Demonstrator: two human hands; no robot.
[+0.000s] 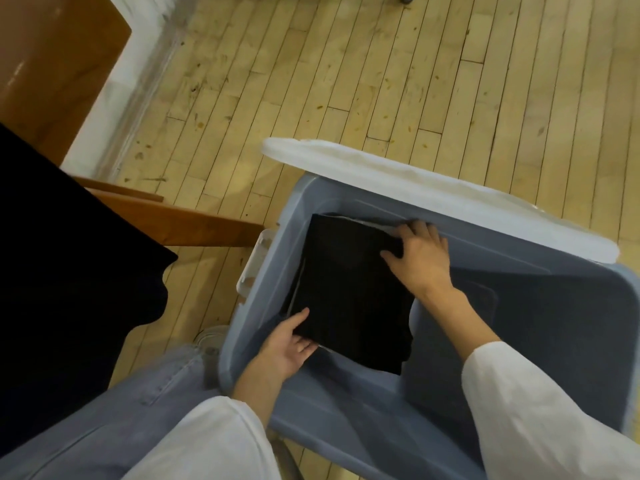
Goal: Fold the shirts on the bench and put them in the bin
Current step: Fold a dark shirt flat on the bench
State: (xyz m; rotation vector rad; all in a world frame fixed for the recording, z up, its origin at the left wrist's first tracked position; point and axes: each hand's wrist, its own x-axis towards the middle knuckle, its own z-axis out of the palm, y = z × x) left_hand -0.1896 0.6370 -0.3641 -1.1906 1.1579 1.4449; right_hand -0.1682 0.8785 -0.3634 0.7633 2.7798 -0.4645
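The folded black shirt is already inside the mouth of the blue-grey bin, held between both hands and not yet let go. The left hand pinches its near corner, thumb on top and fingers underneath. The right hand holds the far corner, thumb laid on the cloth and fingers reaching over the edge; how far they curl under is hidden. A pale edge shows just under the shirt beside each hand, and I cannot tell whether that is another garment. To the right of the right hand's wrist the bin's inside looks dark and bare. Its white lid leans just beyond the right hand's fingers.

So this shirt's fold looks finished and its placing is nearly done; releasing it is what remains here. Well to the left of the left hand, a dark unfolded garment lies spread over the wooden tabletop, so at least one more piece seems left to fold and bring across.
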